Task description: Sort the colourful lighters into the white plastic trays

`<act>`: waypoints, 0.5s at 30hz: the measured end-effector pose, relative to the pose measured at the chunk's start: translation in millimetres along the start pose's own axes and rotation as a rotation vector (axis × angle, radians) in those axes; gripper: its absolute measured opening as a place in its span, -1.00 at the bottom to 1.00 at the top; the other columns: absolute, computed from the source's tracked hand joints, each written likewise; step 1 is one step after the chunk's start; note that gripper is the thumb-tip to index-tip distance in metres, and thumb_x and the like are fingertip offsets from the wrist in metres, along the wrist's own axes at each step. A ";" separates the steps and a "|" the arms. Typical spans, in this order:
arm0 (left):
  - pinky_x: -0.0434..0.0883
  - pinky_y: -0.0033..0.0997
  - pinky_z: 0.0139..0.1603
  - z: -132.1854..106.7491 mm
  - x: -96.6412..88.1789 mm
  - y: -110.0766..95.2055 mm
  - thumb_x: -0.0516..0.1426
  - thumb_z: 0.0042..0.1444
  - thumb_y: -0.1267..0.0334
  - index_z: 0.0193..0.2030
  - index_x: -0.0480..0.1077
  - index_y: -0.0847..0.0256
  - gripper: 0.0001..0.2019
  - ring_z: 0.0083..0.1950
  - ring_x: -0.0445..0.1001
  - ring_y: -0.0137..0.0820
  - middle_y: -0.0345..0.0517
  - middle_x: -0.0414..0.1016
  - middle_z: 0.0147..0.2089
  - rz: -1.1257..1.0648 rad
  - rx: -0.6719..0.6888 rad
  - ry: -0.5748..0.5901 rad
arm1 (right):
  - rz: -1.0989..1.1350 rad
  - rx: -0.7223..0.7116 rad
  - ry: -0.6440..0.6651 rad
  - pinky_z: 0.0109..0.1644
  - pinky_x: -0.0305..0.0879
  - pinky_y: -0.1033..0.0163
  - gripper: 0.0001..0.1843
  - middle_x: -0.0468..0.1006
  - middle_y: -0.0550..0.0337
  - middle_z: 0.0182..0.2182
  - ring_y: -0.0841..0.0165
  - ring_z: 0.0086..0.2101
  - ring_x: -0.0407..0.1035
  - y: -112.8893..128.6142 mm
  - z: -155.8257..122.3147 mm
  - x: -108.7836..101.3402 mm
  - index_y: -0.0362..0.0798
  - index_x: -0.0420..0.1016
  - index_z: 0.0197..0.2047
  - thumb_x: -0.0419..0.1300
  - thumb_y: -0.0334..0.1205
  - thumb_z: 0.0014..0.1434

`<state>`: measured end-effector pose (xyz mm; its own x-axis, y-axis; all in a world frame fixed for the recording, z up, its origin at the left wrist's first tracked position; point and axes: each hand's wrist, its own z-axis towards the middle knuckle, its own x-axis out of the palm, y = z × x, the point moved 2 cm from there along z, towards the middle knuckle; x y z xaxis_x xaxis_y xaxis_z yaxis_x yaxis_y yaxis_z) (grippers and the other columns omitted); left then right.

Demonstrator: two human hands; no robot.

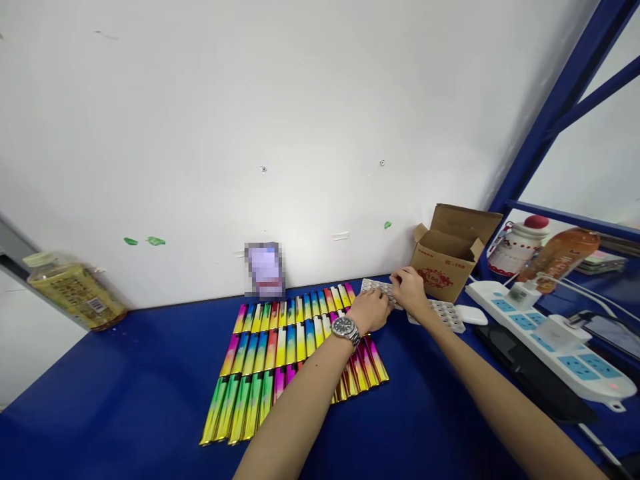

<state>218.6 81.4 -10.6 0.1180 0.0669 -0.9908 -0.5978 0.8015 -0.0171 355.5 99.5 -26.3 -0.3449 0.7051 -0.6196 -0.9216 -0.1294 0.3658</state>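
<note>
My left hand (371,311), with a metal wristwatch (345,327) on its wrist, rests on a white tray with round holes (369,285), its fingers lying over the holes. Close beside it, my right hand (410,291) is closed in a pinch at the tray's right part; whatever its fingertips hold is hidden. Under and left of my left forearm lie rows of shiny gradient-coloured lighters (260,350), side by side. A second white holed tray (447,315) lies beneath my right wrist.
An open cardboard box (443,267) stands behind my right hand. Right of it are a white case (471,315), a power strip (525,323) with chargers, a black pouch (530,370) and a jar (520,243). A phone (265,270) leans on the wall; a bottle (77,290) lies left.
</note>
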 end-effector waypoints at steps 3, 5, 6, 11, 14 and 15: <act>0.39 -0.19 0.04 -1.6 -0.4 -3.4 -0.12 0.31 0.16 0.02 0.32 0.42 -0.62 0.09 0.41 -0.14 0.24 0.39 0.06 0.016 -0.016 0.004 | 0.073 -0.059 -0.044 -0.27 0.29 0.20 -0.79 0.41 0.06 -0.47 0.27 -0.40 0.33 -1.4 0.8 0.4 -0.05 0.37 -0.57 0.03 -0.38 0.03; 0.39 -0.18 0.03 -2.1 -1.1 -5.0 -0.11 0.30 0.17 0.02 0.33 0.42 -0.63 0.07 0.42 -0.14 0.25 0.40 0.04 0.029 -0.026 0.008 | 0.118 -0.090 -0.069 -0.27 0.30 0.19 -0.79 0.42 0.07 -0.46 0.27 -0.38 0.33 -0.7 -0.5 -0.3 -0.04 0.37 -0.57 0.02 -0.38 0.04; 0.39 -0.19 0.03 -2.1 -1.2 -5.7 -0.10 0.30 0.19 0.02 0.33 0.42 -0.64 0.06 0.43 -0.15 0.24 0.40 0.04 0.035 -0.028 0.008 | 0.139 -0.095 -0.083 -0.27 0.30 0.19 -0.80 0.42 0.07 -0.45 0.27 -0.38 0.34 0.0 -1.5 -1.0 -0.03 0.37 -0.56 0.03 -0.39 0.04; 0.40 -0.23 -0.01 -1.6 -1.3 -6.6 -0.09 0.28 0.27 0.01 0.33 0.38 -0.69 0.03 0.44 -0.19 0.21 0.40 0.03 0.069 -0.018 0.017 | 0.202 -0.086 -0.141 -0.28 0.30 0.18 -0.83 0.44 0.11 -0.48 0.27 -0.40 0.35 5.5 2.7 -11.9 -0.02 0.37 -0.55 0.06 -0.40 0.02; 0.42 -0.25 -0.08 -0.4 -3.4 -7.1 -0.06 0.25 0.33 -0.01 0.34 0.37 -0.73 -0.03 0.47 -0.20 0.19 0.42 0.00 0.094 -0.018 0.029 | 0.225 -0.074 -0.220 -0.24 0.31 0.16 -0.83 0.46 0.12 -0.46 0.25 -0.37 0.37 11.9 19.0 -31.2 -0.01 0.38 -0.53 0.08 -0.39 0.03; 0.41 -0.24 -0.09 0.3 -4.3 -7.4 -0.05 0.23 0.36 -0.02 0.35 0.36 -0.74 -0.05 0.47 -0.21 0.18 0.43 -0.02 0.104 -0.015 0.032 | 0.231 -0.073 -0.241 -0.22 0.32 0.15 -0.84 0.46 0.12 -0.46 0.25 -0.36 0.37 14.9 25.4 -39.2 -0.01 0.39 -0.53 0.09 -0.38 0.03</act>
<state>222.7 75.4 -6.1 0.0297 0.1298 -0.9911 -0.6169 0.7825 0.0840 359.8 87.7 21.0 -0.5019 0.7949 -0.3408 -0.8374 -0.3481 0.4214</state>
